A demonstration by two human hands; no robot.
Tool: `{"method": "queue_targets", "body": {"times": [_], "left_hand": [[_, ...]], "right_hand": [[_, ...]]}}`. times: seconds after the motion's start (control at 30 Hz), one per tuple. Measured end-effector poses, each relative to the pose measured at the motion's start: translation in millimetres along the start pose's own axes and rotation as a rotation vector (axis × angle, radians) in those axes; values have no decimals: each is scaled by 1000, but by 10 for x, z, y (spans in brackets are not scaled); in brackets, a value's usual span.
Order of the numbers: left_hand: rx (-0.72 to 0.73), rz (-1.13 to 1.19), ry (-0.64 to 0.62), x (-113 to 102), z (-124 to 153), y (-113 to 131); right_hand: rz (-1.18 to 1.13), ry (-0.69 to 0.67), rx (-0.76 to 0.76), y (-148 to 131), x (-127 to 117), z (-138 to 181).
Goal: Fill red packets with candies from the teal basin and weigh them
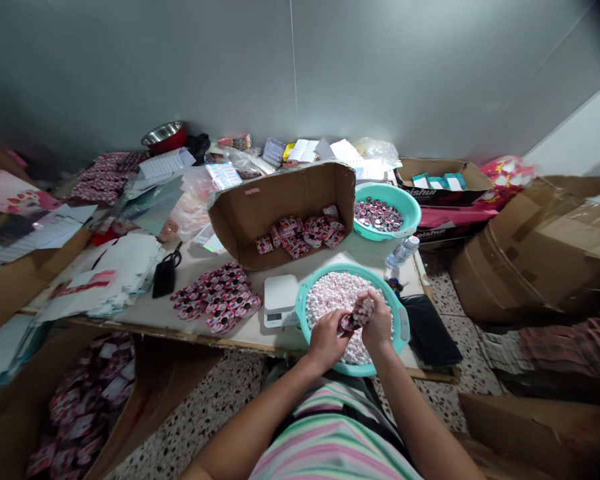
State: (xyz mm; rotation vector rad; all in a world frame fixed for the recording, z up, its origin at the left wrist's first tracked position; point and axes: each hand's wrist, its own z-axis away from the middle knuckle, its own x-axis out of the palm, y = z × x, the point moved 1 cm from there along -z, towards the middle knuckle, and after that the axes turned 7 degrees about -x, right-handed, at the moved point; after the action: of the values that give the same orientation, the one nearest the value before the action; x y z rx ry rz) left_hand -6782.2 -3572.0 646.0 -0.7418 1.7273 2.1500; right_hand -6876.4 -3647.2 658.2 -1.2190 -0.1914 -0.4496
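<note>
A turquoise plastic basin (304, 293) full of small white and pale pink balls (333, 291) stands at the table's front edge. Over it, my left hand (327, 341) is closed around a small dark red and pink packet (347, 324). My right hand (379, 325) is cupped close beside the packet, its fingers closed on a handful of the balls (363, 311). Whether any balls are inside the packet cannot be made out. To the left of the basin are a white kitchen scale (281, 293) and rows of flat red and pink packets (220, 293).
Behind the scale, a cardboard box (230, 220) lies open towards me with filled-looking packets inside. A second turquoise basin (414, 212) holds round metallic pieces. A clear bottle (403, 252), black pouch (430, 330) and black phone-like object (164, 278) lie nearby. Large cartons (510, 247) stand right.
</note>
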Motion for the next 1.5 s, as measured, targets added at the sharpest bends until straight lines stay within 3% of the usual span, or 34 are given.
{"method": "queue_targets", "body": {"times": [1.0,1.3,1.5], "left_hand": [[-25,99,-8,45,-144,30],[-103,196,17,53,-168,13],[-107,252,18,69,-174,24]], "right_hand": [[56,51,-21,-84,105,-74],[105,-68,-33,-53,116,-103],[14,7,-64,-86,144,-110]]}}
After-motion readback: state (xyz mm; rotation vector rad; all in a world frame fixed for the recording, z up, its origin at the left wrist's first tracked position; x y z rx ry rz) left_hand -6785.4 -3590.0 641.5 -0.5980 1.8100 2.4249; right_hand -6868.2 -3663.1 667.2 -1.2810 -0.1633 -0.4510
